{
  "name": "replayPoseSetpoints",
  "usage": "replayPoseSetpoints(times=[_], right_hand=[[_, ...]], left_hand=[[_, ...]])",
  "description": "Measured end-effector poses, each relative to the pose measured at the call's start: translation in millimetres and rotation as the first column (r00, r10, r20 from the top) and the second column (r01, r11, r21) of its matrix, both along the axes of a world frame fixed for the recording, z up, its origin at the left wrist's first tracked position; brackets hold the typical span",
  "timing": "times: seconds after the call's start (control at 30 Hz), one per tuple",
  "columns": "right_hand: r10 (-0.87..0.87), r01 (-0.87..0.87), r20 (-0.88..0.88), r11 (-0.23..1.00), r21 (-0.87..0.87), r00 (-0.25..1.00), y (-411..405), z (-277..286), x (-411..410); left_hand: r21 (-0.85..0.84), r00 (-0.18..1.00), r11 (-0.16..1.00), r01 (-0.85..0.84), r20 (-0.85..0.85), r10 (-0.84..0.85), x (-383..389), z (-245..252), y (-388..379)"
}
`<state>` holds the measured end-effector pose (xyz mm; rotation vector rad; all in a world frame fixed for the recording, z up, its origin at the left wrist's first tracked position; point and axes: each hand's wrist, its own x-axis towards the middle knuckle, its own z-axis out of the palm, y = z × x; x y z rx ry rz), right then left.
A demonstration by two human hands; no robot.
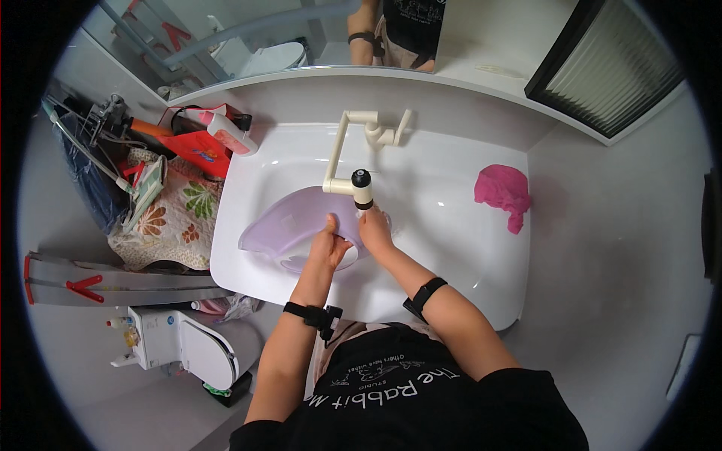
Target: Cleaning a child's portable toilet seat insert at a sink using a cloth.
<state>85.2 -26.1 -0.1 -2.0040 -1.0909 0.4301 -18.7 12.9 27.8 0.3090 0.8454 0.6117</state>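
Observation:
A translucent purple plastic vessel (282, 217) with a wide opening lies tilted in the white washbasin (445, 248). My left hand (330, 245) grips it near its right end, the thumb on top and the fingers reaching under. Just under the black-tipped outlet of the cream swivel faucet (337, 149), my right hand (375, 228) is curled against the vessel's right end. The faucet head hides some of its fingertips, so whether they pinch anything cannot be seen. Small splashes show beside this hand.
A pink cloth (501, 189) lies crumpled at the basin's right side. Left of the basin are a bottle with a pink cap (228, 134), a red bag (200, 152) and a flower-patterned quilted cover (183, 217). A mirror (271, 39) and a toilet (206, 352) are nearby.

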Motion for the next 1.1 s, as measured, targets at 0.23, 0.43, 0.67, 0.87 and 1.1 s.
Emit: replayPoseSetpoints(times=[0.23, 0.43, 0.67, 0.87, 1.1], right_hand=[[0.101, -0.098, -0.048, 0.993, 0.061, 0.994, 15.4, 16.0, -16.9], [0.006, -0.007, 0.008, 1.0, 0.027, 1.0, -5.9, -25.4, -6.6], [0.229, -0.229, -0.091, 0.973, 0.001, 0.969, 13.7, 27.2, -35.9], [0.18, -0.181, -0.05, 0.983, -0.029, 0.982, -6.2, -5.9, -11.4], [0.231, -0.312, 0.256, 0.885, 0.345, 0.939, -4.9, 19.1, -58.8]], left_hand=[[-0.008, 0.981, 0.986, 0.167, -0.103, -0.167, -14.4, -26.3, -7.7], [-0.054, 0.994, 0.994, -0.091, -0.063, 0.087, -2.7, -18.7, -0.9], [0.017, 0.999, 1.0, -0.001, 0.035, 0.0, -15.4, -18.5, -3.0], [-0.025, 0.994, 0.993, -0.112, 0.011, 0.112, -12.4, -4.3, 13.5], [-0.022, 0.985, 0.991, -0.129, 0.111, 0.131, -21.1, -38.5, 16.9]])
